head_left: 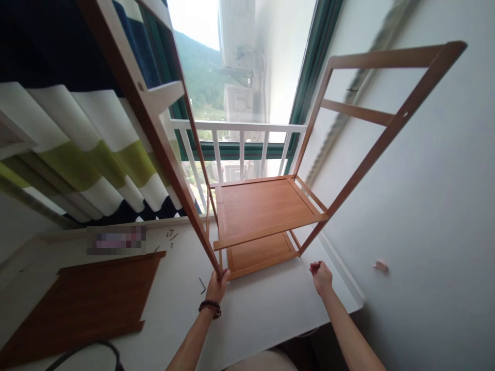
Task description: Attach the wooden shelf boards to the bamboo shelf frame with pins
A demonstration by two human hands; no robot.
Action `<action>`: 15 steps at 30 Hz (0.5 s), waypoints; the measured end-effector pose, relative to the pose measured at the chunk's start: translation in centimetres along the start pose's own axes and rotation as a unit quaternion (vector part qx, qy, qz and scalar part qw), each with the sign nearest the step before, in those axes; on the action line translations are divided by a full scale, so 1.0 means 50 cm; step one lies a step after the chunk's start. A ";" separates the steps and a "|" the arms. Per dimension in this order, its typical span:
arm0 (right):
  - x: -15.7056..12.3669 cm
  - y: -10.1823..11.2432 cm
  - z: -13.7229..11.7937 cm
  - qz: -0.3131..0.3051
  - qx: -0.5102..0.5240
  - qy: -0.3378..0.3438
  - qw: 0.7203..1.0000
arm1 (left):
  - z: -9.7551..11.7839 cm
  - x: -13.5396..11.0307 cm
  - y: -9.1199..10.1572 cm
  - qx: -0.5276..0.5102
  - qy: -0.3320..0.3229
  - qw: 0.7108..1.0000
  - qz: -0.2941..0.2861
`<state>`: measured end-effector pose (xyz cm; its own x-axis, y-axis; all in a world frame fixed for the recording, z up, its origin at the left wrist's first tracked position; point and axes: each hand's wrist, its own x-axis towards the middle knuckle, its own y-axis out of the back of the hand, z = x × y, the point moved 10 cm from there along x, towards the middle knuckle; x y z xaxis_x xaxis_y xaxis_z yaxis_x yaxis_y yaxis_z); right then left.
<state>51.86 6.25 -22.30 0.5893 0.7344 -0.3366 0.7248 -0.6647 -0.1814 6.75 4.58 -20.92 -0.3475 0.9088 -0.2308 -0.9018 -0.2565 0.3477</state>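
A brown wooden shelf rack (266, 203) stands on the white surface in front of me, with an upper and a lower shelf panel between two tall side frames. My left hand (217, 284), with a dark bracelet at its wrist, is wrapped round the bottom of the near left post (170, 159). Just right of the near right leg (309, 239), my right hand (322, 278) hangs apart from the wood, its fingers curled; whatever may be inside them is hidden. A black hex key (202, 285) lies left of my left hand.
A loose brown wooden panel (96, 299) lies on the white surface (255, 314) at left. Several small screws (170, 234) lie behind it, near a blurred packet (118, 240). A white railing (242, 125) and window stand behind the rack, curtains (96, 154) at left, a white wall (433, 196) at right.
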 end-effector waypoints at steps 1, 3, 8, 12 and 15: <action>0.017 -0.002 0.004 0.000 -0.003 -0.010 1.000 | 0.003 0.001 0.000 -0.002 0.001 1.000 0.004; 0.050 -0.011 0.012 -0.004 -0.010 -0.027 1.000 | 0.006 0.005 -0.001 -0.005 0.001 1.000 0.009; 0.108 -0.076 0.034 -0.073 -0.024 -0.062 0.995 | -0.005 0.014 -0.007 -0.006 0.013 1.000 0.017; 0.113 -0.130 0.057 -0.140 -0.025 -0.083 0.986 | -0.015 0.011 -0.008 -0.001 0.042 0.999 0.025; 0.108 -0.151 0.068 -0.160 -0.022 -0.079 0.984 | -0.009 0.007 -0.012 0.002 0.050 0.999 0.020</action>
<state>48.35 14.73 -25.91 0.2689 0.8722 -0.4086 0.8806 -0.3945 -0.2625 7.05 4.87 -21.63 -0.4066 0.8608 -0.3060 -0.8861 -0.2900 0.3616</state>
